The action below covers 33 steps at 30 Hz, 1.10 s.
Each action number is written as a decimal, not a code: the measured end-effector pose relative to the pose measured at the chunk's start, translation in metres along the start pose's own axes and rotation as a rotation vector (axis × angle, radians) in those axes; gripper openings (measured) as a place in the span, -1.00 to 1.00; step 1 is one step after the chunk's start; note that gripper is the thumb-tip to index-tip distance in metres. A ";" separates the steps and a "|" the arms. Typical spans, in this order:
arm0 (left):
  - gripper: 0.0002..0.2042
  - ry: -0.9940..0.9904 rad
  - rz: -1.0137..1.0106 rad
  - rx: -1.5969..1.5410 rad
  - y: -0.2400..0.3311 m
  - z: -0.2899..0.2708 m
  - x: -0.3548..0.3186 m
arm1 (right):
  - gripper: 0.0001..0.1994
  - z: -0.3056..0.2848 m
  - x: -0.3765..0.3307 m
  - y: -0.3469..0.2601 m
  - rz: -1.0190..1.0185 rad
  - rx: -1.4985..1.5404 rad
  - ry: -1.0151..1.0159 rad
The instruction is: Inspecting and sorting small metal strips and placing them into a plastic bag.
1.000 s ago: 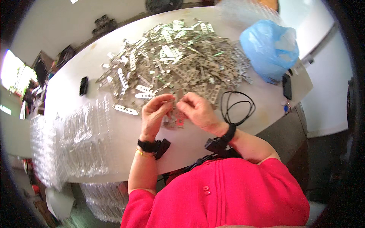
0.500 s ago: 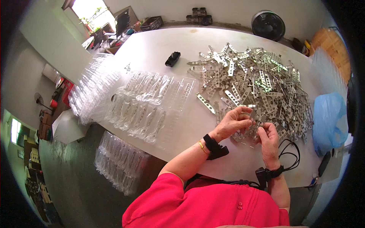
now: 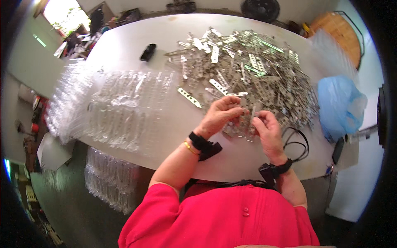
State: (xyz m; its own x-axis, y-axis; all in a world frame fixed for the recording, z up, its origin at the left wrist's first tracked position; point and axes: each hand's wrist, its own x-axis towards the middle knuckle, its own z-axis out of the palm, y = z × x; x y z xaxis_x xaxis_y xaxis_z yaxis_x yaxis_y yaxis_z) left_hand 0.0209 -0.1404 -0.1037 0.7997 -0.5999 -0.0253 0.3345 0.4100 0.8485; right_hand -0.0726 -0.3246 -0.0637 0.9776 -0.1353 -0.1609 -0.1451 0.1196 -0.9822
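Over the near edge of a heap of perforated metal strips (image 3: 264, 68), both my hands are close together. My right hand (image 3: 269, 131) is closed with thumb and fingertips on a slim metal strip (image 3: 253, 115) that stands nearly upright. My left hand (image 3: 221, 118) is pinched just left of it, its fingertips pointing toward the strip; what it holds, if anything, is too small to make out. A single metal strip (image 3: 189, 97) lies apart at the heap's left side.
To the left are clear plastic trays (image 3: 161, 89) with bagged strips and a stack of clear trays (image 3: 68, 101). More filled trays (image 3: 109, 180) sit below the table edge. A blue plastic bag (image 3: 340, 107), a black cable (image 3: 304, 144) and a black holder (image 3: 148, 52) are around.
The whole view has shifted, so the table and heap appear further left and higher. My hands stay close together; the strip at my right fingertips now shows more upright.
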 end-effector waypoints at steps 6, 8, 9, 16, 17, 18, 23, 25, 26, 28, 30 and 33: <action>-0.70 -0.010 -0.043 -0.012 0.005 0.000 -0.001 | -0.83 0.003 -0.005 -0.009 0.008 0.035 -0.054; -0.68 -0.029 -0.059 -0.011 0.007 0.000 -0.002 | -0.83 0.005 -0.006 -0.011 0.018 -0.001 -0.053; -0.68 -0.020 -0.054 -0.002 0.008 0.001 -0.002 | -0.84 0.006 -0.006 -0.012 0.021 -0.003 -0.058; -0.68 -0.018 -0.056 0.002 0.010 0.005 -0.003 | -0.84 0.006 -0.005 -0.012 0.014 -0.015 -0.064; -0.68 -0.022 -0.060 0.009 0.010 0.004 -0.003 | -0.84 0.006 -0.005 -0.012 0.013 -0.020 -0.067; -0.68 -0.027 -0.057 0.012 0.010 0.004 -0.004 | -0.83 0.005 -0.006 -0.012 0.012 -0.026 -0.069; -0.68 -0.054 -0.039 -0.021 0.006 0.002 -0.003 | -0.82 0.007 -0.006 -0.011 0.015 -0.029 -0.091; -0.69 -0.052 -0.053 -0.015 0.005 0.000 -0.003 | -0.81 0.007 -0.006 -0.011 0.027 -0.021 -0.087; -0.69 -0.051 -0.059 -0.012 0.005 0.000 -0.003 | -0.81 0.007 -0.007 -0.011 0.028 -0.023 -0.089; -0.69 -0.057 -0.064 -0.025 0.005 0.000 -0.003 | -0.81 0.007 -0.007 -0.011 0.031 -0.023 -0.095; -0.69 -0.058 -0.066 -0.025 0.006 0.000 -0.003 | -0.81 0.007 -0.007 -0.010 0.030 -0.026 -0.091; -0.70 -0.051 -0.063 -0.010 0.007 0.001 -0.004 | -0.82 0.007 -0.006 -0.009 0.029 -0.016 -0.091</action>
State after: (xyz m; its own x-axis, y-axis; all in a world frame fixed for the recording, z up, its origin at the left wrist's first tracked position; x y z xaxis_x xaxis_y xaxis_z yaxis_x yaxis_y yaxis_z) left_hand 0.0197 -0.1363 -0.0972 0.7505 -0.6589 -0.0510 0.3883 0.3772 0.8408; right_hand -0.0764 -0.3183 -0.0529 0.9826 -0.0418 -0.1810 -0.1757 0.1068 -0.9786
